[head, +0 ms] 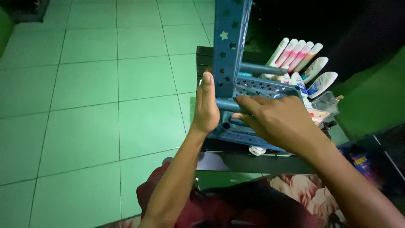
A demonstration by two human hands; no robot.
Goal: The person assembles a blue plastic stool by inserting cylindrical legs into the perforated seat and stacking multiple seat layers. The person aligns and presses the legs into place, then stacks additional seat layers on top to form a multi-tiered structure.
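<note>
Blue plastic rack (231, 50) with star cutouts sits right in front of both hands, its upright post running straight up out of view. Left hand (205, 107) lies flat and open against the post's left side, thumb up. Right hand (276, 120), about equally near, curls closed over the horizontal rail (225, 104) by the perforated shelf (263, 86). Behind that, a row of tubes (301, 57) leans right, green tiled floor (84, 84) off left.
</note>
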